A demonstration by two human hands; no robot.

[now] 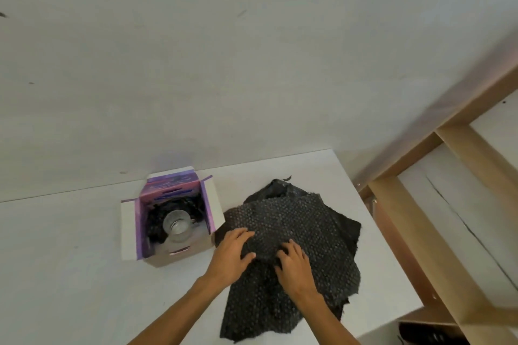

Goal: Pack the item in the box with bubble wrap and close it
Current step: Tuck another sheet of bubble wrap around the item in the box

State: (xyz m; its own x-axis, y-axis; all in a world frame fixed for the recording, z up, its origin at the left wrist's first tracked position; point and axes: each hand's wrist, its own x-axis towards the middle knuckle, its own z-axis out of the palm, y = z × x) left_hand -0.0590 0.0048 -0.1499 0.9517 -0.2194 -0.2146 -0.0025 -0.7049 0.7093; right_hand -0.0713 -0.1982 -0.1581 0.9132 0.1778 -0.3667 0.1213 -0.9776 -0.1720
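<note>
An open cardboard box with a purple inside stands on the white table, its flaps spread out. Inside it a clear glass jar lies on dark bubble wrap. To the right of the box a pile of black bubble wrap sheets is spread on the table. My left hand grips the near left part of the top sheet, thumb on top. My right hand lies beside it with curled fingers bunching the same sheet.
A white wall rises behind the table. A wooden frame stands past the table's right edge, with a dark object low beneath it at the bottom right.
</note>
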